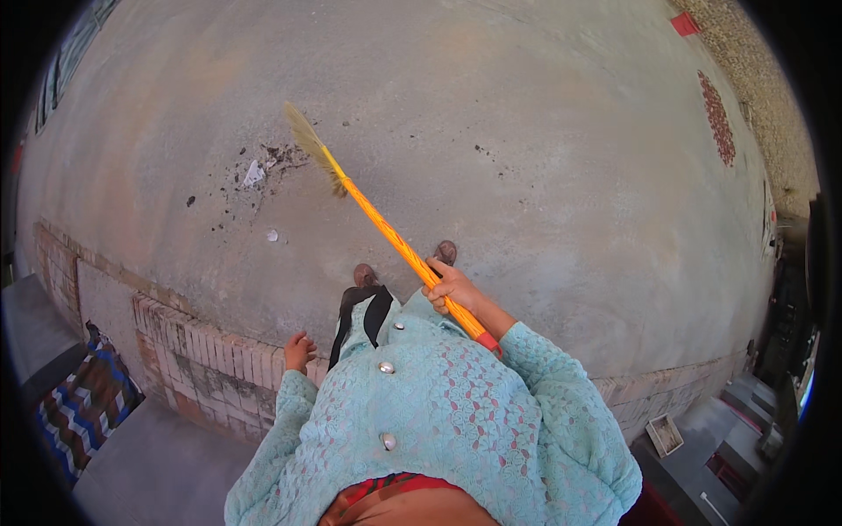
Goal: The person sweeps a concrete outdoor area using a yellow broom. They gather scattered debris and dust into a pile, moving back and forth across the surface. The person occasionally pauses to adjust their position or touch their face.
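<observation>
Concrete floor [491, 114], low brick edging [202, 355], someone sweeping.
Right hand [452, 287] is closed around the orange broom [386, 230], its bristles down beside a dirt pile [259, 171]; left hand [298, 351] hangs loosely curled, holding nothing, above the bricks.

broom handle [399, 244]: smooth, glossy orange and yellow plastic, wrapped by the right hand [449, 287] fingers [436, 279].
bristles [307, 140]: dry, straw-like fibre, matt, at the far end from the fingers.
floor [526, 131]: rough, matt grey concrete, dusty, with dark dirt specks [263, 167] beside the bristles.
low wall [202, 351]: coarse weathered brick, just beyond the left hand [299, 351].
jacket [438, 421]: pale blue lace-like cloth with shiny metal-look buttons.
mat [83, 403]: woven striped cloth, matt.
</observation>
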Demonstrator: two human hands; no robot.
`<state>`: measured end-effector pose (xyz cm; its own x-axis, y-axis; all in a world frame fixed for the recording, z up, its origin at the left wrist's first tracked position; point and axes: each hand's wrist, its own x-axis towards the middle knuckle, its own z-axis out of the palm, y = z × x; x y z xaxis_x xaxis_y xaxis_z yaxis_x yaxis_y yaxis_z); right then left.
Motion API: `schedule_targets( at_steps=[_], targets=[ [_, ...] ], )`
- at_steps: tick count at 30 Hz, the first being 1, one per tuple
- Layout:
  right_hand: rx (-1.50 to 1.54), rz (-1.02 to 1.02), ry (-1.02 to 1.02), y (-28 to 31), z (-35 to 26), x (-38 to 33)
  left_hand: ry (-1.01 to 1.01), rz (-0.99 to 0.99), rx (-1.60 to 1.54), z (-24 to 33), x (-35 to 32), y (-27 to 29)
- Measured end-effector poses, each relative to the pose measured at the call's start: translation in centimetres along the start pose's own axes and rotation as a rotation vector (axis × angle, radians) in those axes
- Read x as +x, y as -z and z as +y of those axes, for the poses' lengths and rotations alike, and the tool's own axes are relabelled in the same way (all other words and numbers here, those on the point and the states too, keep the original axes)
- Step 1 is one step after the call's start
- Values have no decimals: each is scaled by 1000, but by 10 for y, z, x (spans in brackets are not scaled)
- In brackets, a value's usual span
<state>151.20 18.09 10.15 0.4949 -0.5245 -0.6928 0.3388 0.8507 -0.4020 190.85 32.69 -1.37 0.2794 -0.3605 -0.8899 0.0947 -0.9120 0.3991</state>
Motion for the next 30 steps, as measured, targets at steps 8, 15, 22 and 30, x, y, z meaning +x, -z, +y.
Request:
schedule_targets(
  at_steps=[8, 15, 22, 30],
  targets=[
    [-40, 585, 312, 89, -4, -103, -48, -91, 139, 48, 4, -60],
    [204, 898, 285, 245, -22, -87, -44, -95, 184, 41, -22, -64],
    [213, 651, 98, 263, -46, 31, 40, -23, 232, 14, -50, -44],
    [193, 10, 26, 74, -66, 125, 40, -11, 145, 4, -43, -49]
  ],
)
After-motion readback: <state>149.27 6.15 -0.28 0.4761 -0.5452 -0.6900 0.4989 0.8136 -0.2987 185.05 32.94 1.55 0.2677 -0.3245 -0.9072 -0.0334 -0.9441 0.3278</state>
